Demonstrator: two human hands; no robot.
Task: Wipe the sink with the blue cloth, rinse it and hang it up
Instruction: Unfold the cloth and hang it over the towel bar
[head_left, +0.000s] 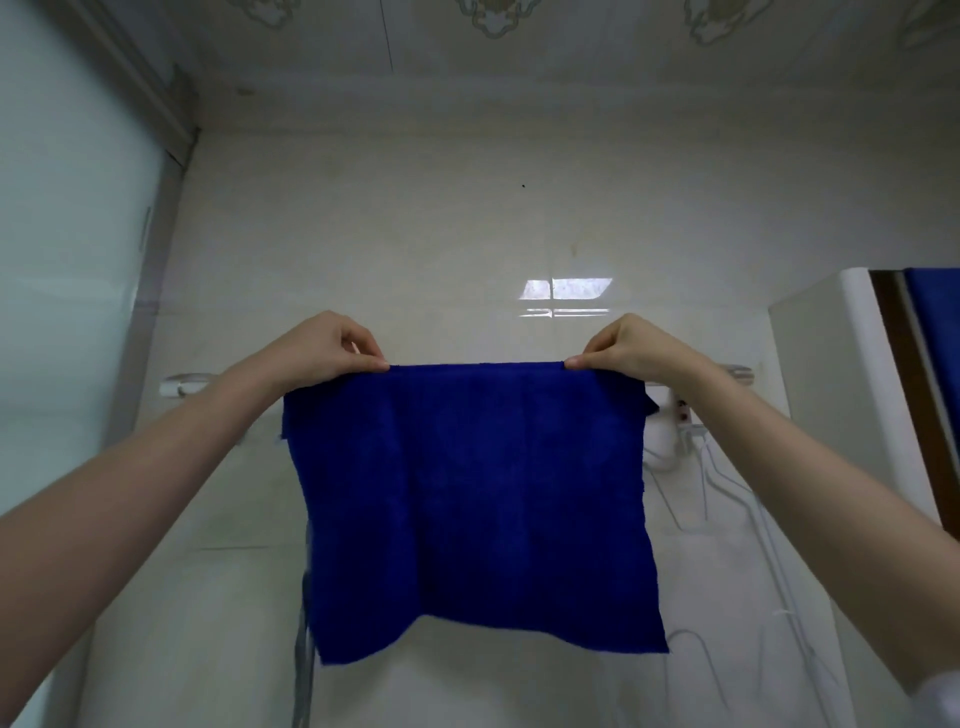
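The blue cloth (467, 499) hangs spread out flat in front of the tiled wall, its top edge level with the white towel rail (179, 385). My left hand (332, 348) pinches the cloth's top left part between thumb and fingers. At the top right part my right hand (623, 345) pinches it the same way. The cloth covers the middle of the rail, so I cannot tell whether it lies over the rail or is held just in front. The sink is out of view.
A white cabinet with a mirror (852, 384) stands at the right. White wire hangers (706, 483) and a white wall fitting (670, 431) hang under the rail's right end. A frosted glass panel (67, 312) fills the left side.
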